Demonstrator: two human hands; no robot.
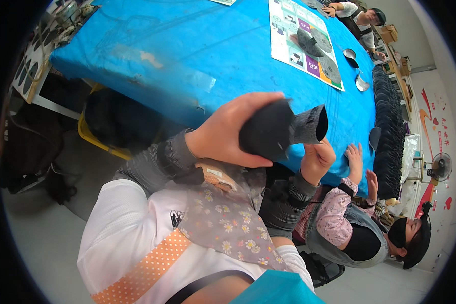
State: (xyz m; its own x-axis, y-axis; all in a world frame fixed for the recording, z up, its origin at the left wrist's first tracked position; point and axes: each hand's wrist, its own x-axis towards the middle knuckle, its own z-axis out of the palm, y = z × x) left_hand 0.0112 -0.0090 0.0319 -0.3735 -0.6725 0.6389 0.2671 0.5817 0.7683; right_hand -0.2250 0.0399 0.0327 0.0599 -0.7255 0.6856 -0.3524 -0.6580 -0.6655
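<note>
My left hand (233,131) is wrapped around a black curved piece (268,133) of what looks like fabric or felt, held above the near edge of the blue-covered table. Touching its right side is a dark grey piece (305,126) curled into an open-ended tube; I cannot tell whether the two are joined. The fingers of my right hand (319,158) are bent in and close on the tube's lower edge. Both forearms wear dark grey sleeves.
A printed sheet (282,48) with grey oval pieces (310,43) lies on the blue cover (172,55). Black pieces are packed in a long row (387,137) along the right edge. A co-worker (365,223) sits close on my right; another (362,23) is at the far end. A yellow-rimmed crate (99,142) stands below left.
</note>
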